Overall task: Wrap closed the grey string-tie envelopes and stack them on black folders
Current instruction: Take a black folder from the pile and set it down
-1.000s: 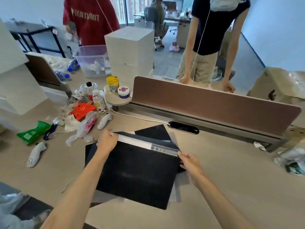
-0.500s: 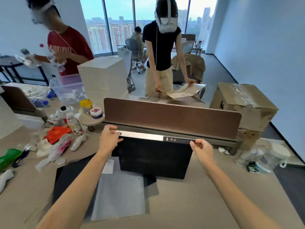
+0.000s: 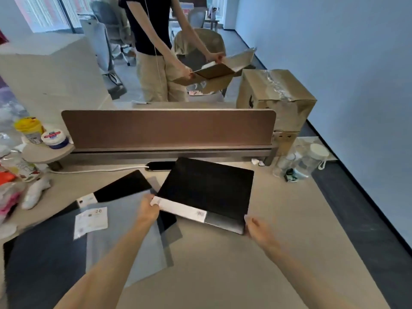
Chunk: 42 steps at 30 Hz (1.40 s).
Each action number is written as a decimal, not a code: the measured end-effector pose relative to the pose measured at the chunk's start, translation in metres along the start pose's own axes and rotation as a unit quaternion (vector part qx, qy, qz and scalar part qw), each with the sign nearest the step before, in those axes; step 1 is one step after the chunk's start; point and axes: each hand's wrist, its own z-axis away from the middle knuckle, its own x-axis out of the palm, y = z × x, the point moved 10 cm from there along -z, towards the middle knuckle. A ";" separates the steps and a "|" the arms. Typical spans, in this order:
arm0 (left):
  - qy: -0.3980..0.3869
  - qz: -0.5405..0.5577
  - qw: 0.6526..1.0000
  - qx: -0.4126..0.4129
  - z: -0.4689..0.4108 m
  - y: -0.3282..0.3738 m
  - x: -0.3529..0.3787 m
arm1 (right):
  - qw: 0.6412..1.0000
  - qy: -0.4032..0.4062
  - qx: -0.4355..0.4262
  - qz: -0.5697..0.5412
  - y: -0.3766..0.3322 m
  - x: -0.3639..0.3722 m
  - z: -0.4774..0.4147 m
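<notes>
A black folder [image 3: 207, 188] with a white label strip along its near edge lies tilted over the desk, right of centre. My left hand [image 3: 148, 210] grips its near left corner and my right hand [image 3: 256, 228] grips its near right corner. To the left, a grey envelope [image 3: 127, 237] with a white sticker lies flat on the desk, over another black folder [image 3: 124, 186] and a dark sheet [image 3: 44, 259]. No string tie is visible on the envelope.
A brown divider panel [image 3: 167, 128] runs across the back of the desk [image 3: 267, 264]. Jars, bottles and wrappers crowd the far left [image 3: 33, 134]. A cardboard box [image 3: 276, 97] stands beyond the right end. A person behind the divider holds an open carton [image 3: 214, 72].
The black folder was lifted off the pile, held upright in front of the divider, and now is lowered flat to the right of the grey envelope. Both hands stay on its labelled edge.
</notes>
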 end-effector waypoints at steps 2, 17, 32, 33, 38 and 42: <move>-0.010 -0.012 0.998 -0.065 0.004 -0.041 0.014 | 0.992 -0.065 0.023 0.108 0.029 0.027 0.002; -0.021 0.205 0.935 -0.287 0.050 -0.091 0.095 | 0.972 -0.135 0.000 0.190 0.020 0.038 -0.068; -0.067 0.280 0.937 -0.198 0.069 -0.020 0.107 | 0.928 -0.203 -0.130 0.285 0.018 0.019 -0.054; -0.069 0.276 0.943 -0.172 0.067 -0.006 0.095 | 0.949 -0.199 -0.111 0.217 0.007 0.009 -0.056; -0.095 0.285 0.950 -0.087 0.072 0.049 0.063 | 0.982 -0.170 -0.073 -0.022 -0.032 -0.010 -0.066; -0.115 0.224 0.967 -0.041 0.069 0.062 0.071 | 0.983 -0.137 -0.040 -0.114 -0.025 -0.017 -0.062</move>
